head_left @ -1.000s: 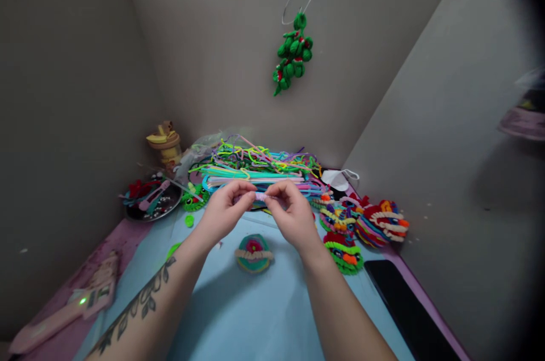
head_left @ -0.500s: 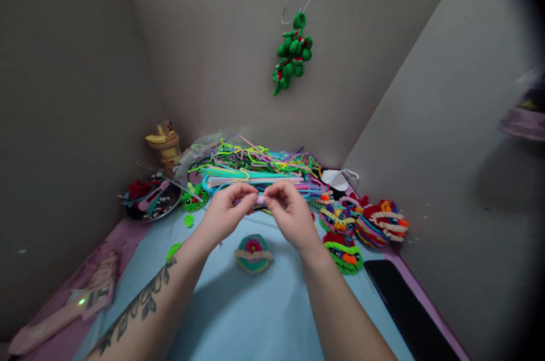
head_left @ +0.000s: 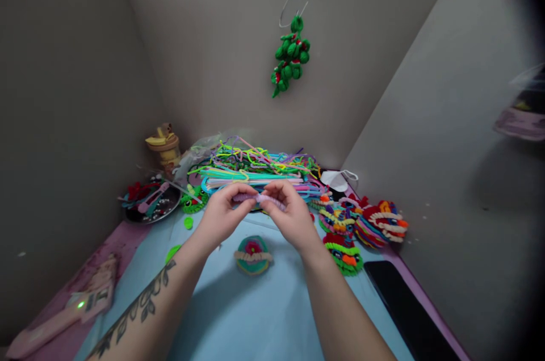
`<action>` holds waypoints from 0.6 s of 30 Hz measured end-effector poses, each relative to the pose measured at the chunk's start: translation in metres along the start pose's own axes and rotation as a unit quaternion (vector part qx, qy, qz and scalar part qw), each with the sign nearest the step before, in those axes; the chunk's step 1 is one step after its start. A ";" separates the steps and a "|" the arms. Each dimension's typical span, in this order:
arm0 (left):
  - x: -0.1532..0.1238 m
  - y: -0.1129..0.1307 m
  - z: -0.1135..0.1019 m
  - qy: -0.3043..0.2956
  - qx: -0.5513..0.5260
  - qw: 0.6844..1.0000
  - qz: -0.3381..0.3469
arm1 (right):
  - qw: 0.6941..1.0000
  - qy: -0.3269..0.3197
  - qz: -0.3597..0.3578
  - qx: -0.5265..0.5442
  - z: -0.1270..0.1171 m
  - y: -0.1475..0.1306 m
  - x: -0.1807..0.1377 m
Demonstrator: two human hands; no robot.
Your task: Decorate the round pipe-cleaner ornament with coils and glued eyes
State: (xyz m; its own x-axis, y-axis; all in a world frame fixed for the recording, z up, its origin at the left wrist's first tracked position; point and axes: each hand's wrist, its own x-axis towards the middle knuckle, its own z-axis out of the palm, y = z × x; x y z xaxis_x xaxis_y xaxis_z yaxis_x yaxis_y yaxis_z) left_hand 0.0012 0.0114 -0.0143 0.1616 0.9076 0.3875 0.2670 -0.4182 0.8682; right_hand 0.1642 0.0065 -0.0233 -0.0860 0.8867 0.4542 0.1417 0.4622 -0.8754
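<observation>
At the near edge both forearms are cut off, and so is the black flat slab (head_left: 409,301) on the right. The pink tool (head_left: 63,315) with a green light lies on the near left, and its details are blurred. On the blue cloth (head_left: 251,315), in the middle, lies a round fuzzy piece (head_left: 252,255), with a pale twisted strip across it. Just beyond, above the cloth, the left hand (head_left: 227,209) and the right hand (head_left: 290,210) each pinch the lilac fuzzy strip (head_left: 259,198) between thumb and fingers; how its ends go inside the hands, I cannot see. Behind them, the hands partly cover the heap of coloured fuzzy stems (head_left: 251,176). Farther, a green cluster (head_left: 292,55) hangs from a wire, whose upper end is cut off by the top edge; on the far right, a hanging pinkish object (head_left: 520,122) is cut off and unclear. Half a second ago, only a small bit of lilac showed between the fingertips; now a longer part is visible along both hands.
</observation>
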 end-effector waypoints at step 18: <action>-0.001 -0.001 0.004 0.034 -0.078 0.996 0.001 | 0.992 0.007 -0.066 -0.108 -0.003 -0.004 -0.001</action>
State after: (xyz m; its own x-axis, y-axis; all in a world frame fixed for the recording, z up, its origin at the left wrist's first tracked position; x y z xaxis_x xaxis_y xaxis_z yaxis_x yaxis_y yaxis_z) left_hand 0.0045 0.0104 -0.0169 0.0956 0.9092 0.4053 0.1145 -0.4145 0.9028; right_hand 0.1669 0.0042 -0.0198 -0.1037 0.8181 0.5656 0.3382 0.5638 -0.7535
